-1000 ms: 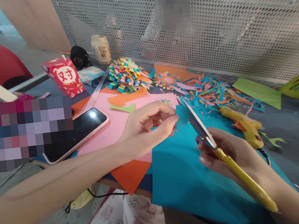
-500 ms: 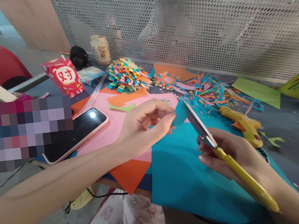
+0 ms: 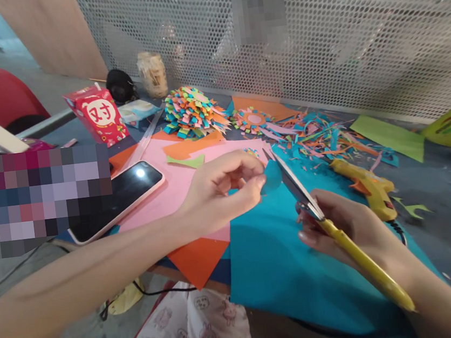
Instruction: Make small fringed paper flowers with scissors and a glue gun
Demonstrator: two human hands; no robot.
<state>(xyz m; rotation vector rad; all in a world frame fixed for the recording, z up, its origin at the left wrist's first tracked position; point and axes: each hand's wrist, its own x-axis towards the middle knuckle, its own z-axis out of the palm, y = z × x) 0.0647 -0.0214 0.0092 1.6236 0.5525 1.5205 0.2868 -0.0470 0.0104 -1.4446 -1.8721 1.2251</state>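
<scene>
My left hand (image 3: pixel 219 188) pinches a small rounded piece of blue paper (image 3: pixel 271 177) between thumb and fingers, above the pink sheet (image 3: pixel 171 189). My right hand (image 3: pixel 350 228) grips yellow-handled scissors (image 3: pixel 320 218), whose blades point up and left and meet the blue piece. Under both hands lies a large blue paper sheet (image 3: pixel 285 260) that hangs over the table's front edge. An orange sheet (image 3: pixel 197 259) sticks out below my left wrist.
A phone (image 3: pixel 117 197) lies left on the pink sheet. A yellow glue gun (image 3: pixel 364 186) rests right of the scissors. Paper scraps (image 3: pixel 311 137), a multicoloured paper ball (image 3: pixel 190 113), a red carton (image 3: pixel 99 115) and a jar (image 3: pixel 152 74) stand before a mesh screen (image 3: pixel 316 34).
The scissor blades have shifted slightly up and left along the blue piece's edge. My left hand has turned the piece a little while still pinching it.
</scene>
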